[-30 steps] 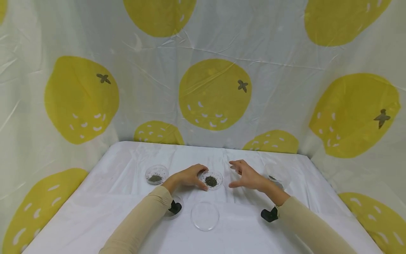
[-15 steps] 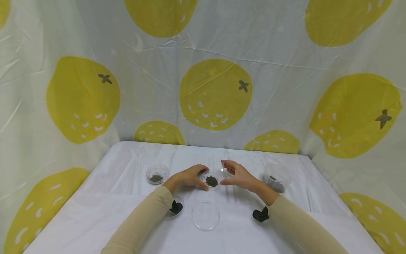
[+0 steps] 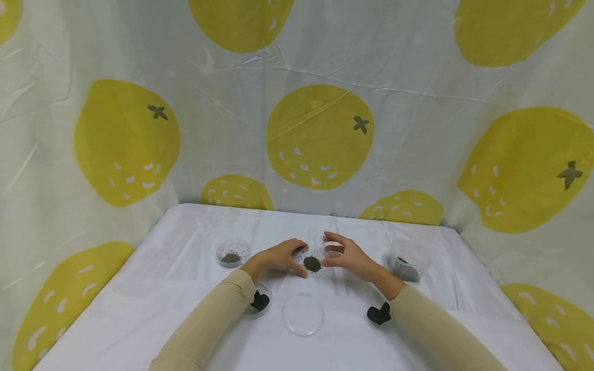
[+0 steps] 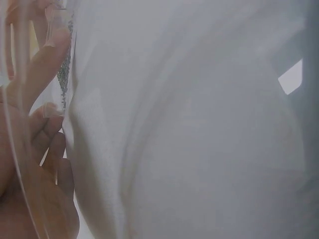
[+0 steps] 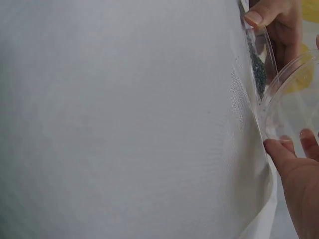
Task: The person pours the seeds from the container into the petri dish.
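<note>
A clear petri dish (image 3: 303, 257) with a heap of dark green crumbs (image 3: 312, 264) stands mid-table. My left hand (image 3: 281, 256) grips its left side, thumb in front and fingers behind; the left wrist view shows the dish edge-on between thumb and fingers. At the dish's right edge, my right hand (image 3: 349, 256) holds a clear round petri dish lid (image 5: 291, 107), which stands tilted on edge. Thumb and fingertips lie around its rim. Nearer me, a second clear round lid (image 3: 303, 334) lies flat on the white cloth.
Another petri dish (image 3: 233, 242) with green crumbs stands at the left. Under my left wrist is a clear dish (image 3: 262, 308), partly covered by the black wrist camera. A clear tub (image 3: 402, 269) with grey contents is beyond my right forearm. A lemon-print sheet (image 3: 320, 67) hangs behind the table.
My right hand has moved left with the clear lid, up to the dish's right edge. My left hand keeps its grip on the dish. The view has shifted slightly.
</note>
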A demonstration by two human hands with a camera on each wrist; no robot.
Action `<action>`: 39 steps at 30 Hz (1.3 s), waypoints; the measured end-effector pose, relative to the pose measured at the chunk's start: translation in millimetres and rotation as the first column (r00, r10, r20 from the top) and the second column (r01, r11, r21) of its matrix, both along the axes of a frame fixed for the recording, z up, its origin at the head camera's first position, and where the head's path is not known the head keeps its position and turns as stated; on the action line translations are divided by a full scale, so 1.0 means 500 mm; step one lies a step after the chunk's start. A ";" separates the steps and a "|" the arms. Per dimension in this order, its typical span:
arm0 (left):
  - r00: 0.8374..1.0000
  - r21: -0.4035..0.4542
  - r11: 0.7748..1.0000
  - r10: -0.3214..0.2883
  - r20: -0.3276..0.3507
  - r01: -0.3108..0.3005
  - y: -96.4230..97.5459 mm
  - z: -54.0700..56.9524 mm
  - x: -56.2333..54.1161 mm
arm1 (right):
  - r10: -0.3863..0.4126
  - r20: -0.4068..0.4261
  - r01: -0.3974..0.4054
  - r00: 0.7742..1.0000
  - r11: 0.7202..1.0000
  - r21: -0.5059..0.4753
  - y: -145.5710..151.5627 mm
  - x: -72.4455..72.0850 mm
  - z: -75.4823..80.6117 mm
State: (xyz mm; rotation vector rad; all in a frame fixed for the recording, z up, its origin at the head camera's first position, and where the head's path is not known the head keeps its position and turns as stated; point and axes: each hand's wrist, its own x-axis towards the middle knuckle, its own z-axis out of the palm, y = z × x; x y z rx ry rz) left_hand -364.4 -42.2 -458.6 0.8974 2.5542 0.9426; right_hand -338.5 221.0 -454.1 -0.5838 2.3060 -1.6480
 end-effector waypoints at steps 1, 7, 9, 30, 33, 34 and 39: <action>1.000 -0.003 1.000 0.001 -0.005 -0.001 -0.001 -0.001 0.000 | -0.002 -0.001 0.002 1.000 1.000 0.006 -0.002 -0.001 -0.002; 1.000 -0.005 1.000 -0.008 -0.009 0.008 -0.001 -0.005 -0.002 | -0.015 -0.033 0.017 0.999 0.998 0.062 -0.012 0.000 -0.003; 1.000 -0.005 1.000 -0.012 -0.008 0.012 -0.001 -0.005 -0.002 | -0.016 -0.051 0.021 0.999 0.995 0.098 -0.014 -0.001 -0.005; 1.000 0.008 1.000 -0.009 -0.017 0.010 0.001 0.000 0.000 | 0.056 -0.283 0.063 0.957 0.916 0.396 -0.051 -0.015 -0.007; 1.000 0.002 1.000 -0.014 -0.024 0.014 0.000 0.000 0.000 | 0.073 -0.287 0.055 0.955 0.908 0.415 -0.055 -0.016 -0.005; 1.000 0.001 1.000 -0.015 -0.025 0.015 0.000 -0.001 -0.001 | 0.078 -0.286 0.052 0.955 0.906 0.420 -0.056 -0.016 -0.004; 1.000 -0.002 1.000 -0.019 -0.024 0.019 -0.001 0.004 0.000 | 0.089 -0.275 0.046 0.957 0.892 0.449 -0.062 -0.019 0.001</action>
